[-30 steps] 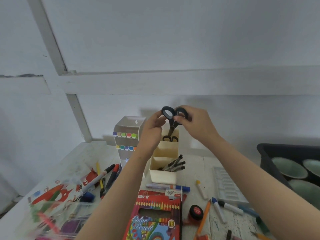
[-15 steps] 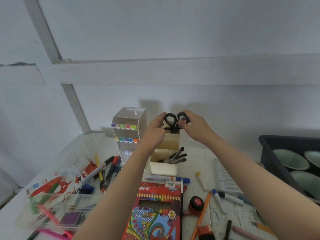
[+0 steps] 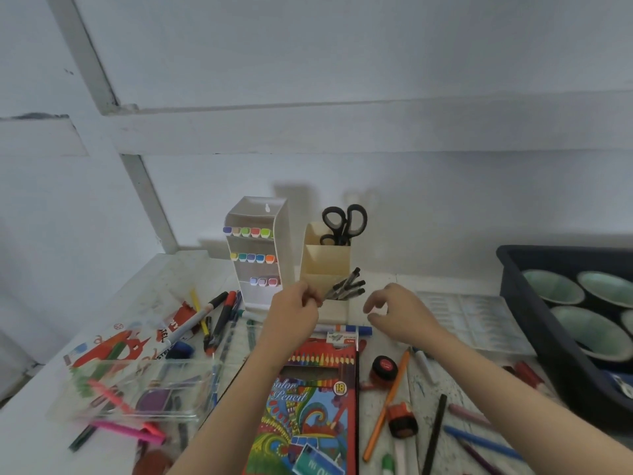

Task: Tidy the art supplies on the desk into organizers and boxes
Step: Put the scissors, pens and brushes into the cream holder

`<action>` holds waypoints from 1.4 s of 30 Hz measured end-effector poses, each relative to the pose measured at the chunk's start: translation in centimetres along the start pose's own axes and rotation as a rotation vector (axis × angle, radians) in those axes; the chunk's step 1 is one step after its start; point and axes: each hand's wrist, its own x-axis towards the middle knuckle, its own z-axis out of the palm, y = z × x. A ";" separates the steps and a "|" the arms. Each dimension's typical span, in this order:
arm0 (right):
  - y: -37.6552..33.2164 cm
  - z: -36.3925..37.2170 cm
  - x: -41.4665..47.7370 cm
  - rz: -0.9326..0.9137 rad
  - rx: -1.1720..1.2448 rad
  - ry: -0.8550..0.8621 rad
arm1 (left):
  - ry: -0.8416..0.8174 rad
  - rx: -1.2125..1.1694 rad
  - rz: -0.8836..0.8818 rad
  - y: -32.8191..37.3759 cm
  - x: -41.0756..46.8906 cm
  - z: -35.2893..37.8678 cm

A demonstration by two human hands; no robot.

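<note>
Far right of the cream tiered organizer [image 3: 325, 265], a dark bin [image 3: 534, 337] holds pale green bowls [image 3: 548, 287]. Down and left of the organizer, a clear box [image 3: 113, 402] holds pens and something purple. Just left of it, a white rack [image 3: 274, 214] holds rows of coloured markers [image 3: 252, 257]. The organizer's top compartment holds black scissors [image 3: 344, 223], handles up; its lowest holds black pens [image 3: 346, 288]. In front of it, my left hand [image 3: 295, 320] curls at those pens, and I cannot tell if it grips one. My right hand [image 3: 401, 317] hangs loosely curled, empty.
</note>
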 end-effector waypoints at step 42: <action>-6.4 -4.1 2.1 -0.235 0.399 0.468 | 0.069 -0.159 -0.045 -1.3 -2.7 -2.2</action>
